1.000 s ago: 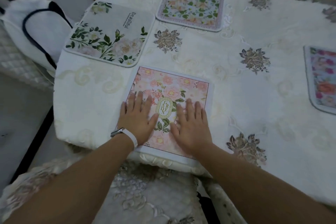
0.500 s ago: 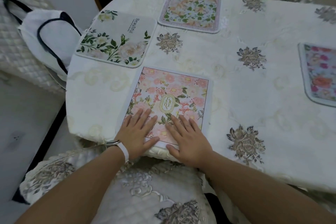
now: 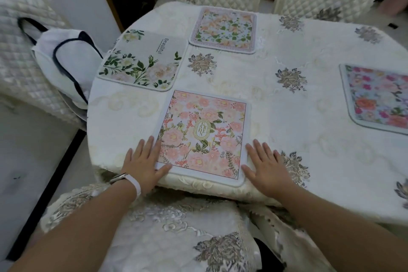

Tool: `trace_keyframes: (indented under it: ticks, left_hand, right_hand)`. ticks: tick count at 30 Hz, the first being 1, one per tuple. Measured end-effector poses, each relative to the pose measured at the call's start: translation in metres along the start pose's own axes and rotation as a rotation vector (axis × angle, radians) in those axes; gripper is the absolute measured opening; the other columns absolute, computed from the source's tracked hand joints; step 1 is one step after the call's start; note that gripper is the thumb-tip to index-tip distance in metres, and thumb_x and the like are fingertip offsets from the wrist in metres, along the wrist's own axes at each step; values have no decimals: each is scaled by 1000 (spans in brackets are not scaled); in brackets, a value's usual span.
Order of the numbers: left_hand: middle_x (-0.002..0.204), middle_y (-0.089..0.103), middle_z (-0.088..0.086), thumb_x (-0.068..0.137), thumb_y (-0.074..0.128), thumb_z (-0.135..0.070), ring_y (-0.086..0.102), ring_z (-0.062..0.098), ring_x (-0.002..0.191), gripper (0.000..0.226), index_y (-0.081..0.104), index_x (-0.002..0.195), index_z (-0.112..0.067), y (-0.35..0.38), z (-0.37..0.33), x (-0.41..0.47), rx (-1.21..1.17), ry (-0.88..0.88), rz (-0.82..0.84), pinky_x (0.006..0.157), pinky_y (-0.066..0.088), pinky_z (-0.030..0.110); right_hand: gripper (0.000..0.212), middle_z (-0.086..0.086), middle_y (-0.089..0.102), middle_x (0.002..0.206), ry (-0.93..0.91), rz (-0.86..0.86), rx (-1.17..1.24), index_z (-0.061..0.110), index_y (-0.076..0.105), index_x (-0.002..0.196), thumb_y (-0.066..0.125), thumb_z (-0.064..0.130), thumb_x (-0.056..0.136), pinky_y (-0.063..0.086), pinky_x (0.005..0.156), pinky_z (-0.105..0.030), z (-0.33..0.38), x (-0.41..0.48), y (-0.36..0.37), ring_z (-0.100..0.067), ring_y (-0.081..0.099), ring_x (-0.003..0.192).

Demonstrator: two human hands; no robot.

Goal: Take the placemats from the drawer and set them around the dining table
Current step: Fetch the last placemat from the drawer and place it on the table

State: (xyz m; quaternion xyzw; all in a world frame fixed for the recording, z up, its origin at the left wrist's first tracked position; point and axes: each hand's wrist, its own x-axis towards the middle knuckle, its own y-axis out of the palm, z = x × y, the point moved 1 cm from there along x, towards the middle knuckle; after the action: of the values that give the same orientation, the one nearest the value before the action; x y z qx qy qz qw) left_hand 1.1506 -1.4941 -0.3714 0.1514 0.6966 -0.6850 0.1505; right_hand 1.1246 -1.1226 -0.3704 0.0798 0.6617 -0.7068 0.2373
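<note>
Both hands have slid off the middle of the pink floral square fabric placemat [image 3: 203, 134] and spread apart. Left hand [image 3: 143, 165] is now flat at its near-left corner, thumb on the border. Right hand [image 3: 265, 168] is flat on the white embroidered tablecloth [image 3: 309, 117], just beside the near-right corner.

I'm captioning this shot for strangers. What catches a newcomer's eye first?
The left hand and right hand lie flat at either side of the pink floral rectangular placemat marked GARDEN, at the near edge of the cream-clothed dining table. Three more floral placemats ring it: a grey-green white-bloom placemat at left, a peach-and-green placemat at the far side, a bright pink-and-red placemat at right.
</note>
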Motion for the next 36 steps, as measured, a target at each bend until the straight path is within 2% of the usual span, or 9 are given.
trace_keyframes:
  ticks: [3,6,10,13,17,19,25,30,36]
  left_hand:
    - [162,-8,-3,91,16,-70,-3,19,149,80,-2,155,-26,-10,0,-1,-30,-42,-16,119,3,44]
    - [160,17,-2,97,33,-51,14,18,147,60,25,150,-25,-23,-4,-5,-85,-41,-109,119,11,44]
    - [156,30,-3,97,41,-35,24,18,144,51,35,146,-26,-41,-23,-11,-139,56,-195,118,14,45]
    - [155,32,-3,95,41,-34,28,18,143,51,38,146,-26,-51,-45,-15,-170,135,-230,117,16,46]
    - [140,53,4,88,48,-34,50,24,128,50,53,136,-18,-66,-78,-20,-216,287,-325,107,38,45]
    - [129,61,4,87,57,-25,58,25,118,43,60,128,-16,-71,-94,-20,-226,362,-375,99,47,43]
    - [125,64,5,86,54,-28,59,26,115,41,63,124,-15,-83,-148,-17,-211,491,-417,95,50,45]
    - [121,64,10,82,43,-36,63,30,106,45,66,113,-14,-86,-198,-28,-176,553,-405,87,53,45]
    - [124,63,9,82,44,-43,62,30,109,48,63,118,-17,-98,-251,-31,-113,571,-376,89,53,48]
  right_hand:
    - [71,1,-18,162,49,36,22,26,-7,156,17,60,99,-4,121,-43,-14,-7,-9,-21,-14,150]
    - [71,0,-6,165,98,9,43,20,6,157,24,57,100,4,121,-44,-22,-19,-17,-22,-3,152]
    - [68,-3,6,165,108,-19,81,20,18,156,30,56,99,6,122,-42,-21,-37,-24,-21,5,151]
    - [65,-2,20,162,85,-63,115,21,29,152,33,57,98,11,120,-42,-15,-48,-31,-22,15,150]
    - [64,1,49,144,29,-185,138,19,49,140,31,57,92,30,112,-37,-9,-60,-47,-20,42,133]
    - [54,2,58,132,19,-264,173,16,56,134,41,49,93,37,104,-35,-8,-64,-56,-19,51,123]
    - [42,-2,67,116,-23,-420,128,12,66,119,56,37,87,47,93,-37,-20,-78,-78,-24,60,109]
    - [46,-1,66,116,-12,-394,83,16,65,116,49,43,83,48,94,-37,-59,-104,-81,-23,61,109]
    - [50,-3,64,124,75,-351,71,16,64,121,52,45,83,46,100,-40,-112,-132,-82,-25,59,117]
